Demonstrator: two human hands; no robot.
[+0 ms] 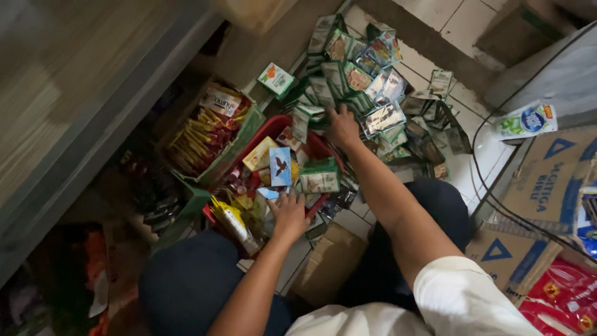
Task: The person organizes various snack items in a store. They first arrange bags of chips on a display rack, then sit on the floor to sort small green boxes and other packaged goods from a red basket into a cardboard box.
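Note:
A heap of small green-and-silver sachets (pixel 367 74) lies on the tiled floor ahead of me. My right hand (pixel 342 126) reaches into the near edge of that heap, fingers spread on the packets; whether it grips one I cannot tell. My left hand (pixel 289 213) rests on the near rim of a red basket (pixel 272 124), fingers down among its packets. The basket holds a blue packet (pixel 280 167), a yellow packet (pixel 260 154) and a green-and-white packet (pixel 319 176).
A green tray (pixel 244 135) of yellow and red sachets sits left of the basket, under a grey shelf edge (pixel 106 118). Cardboard boxes (pixel 547 180) and red bags (pixel 563 292) stand at the right, with a black cable (pixel 482 186) along them. A flat carton (pixel 329 261) lies between my knees.

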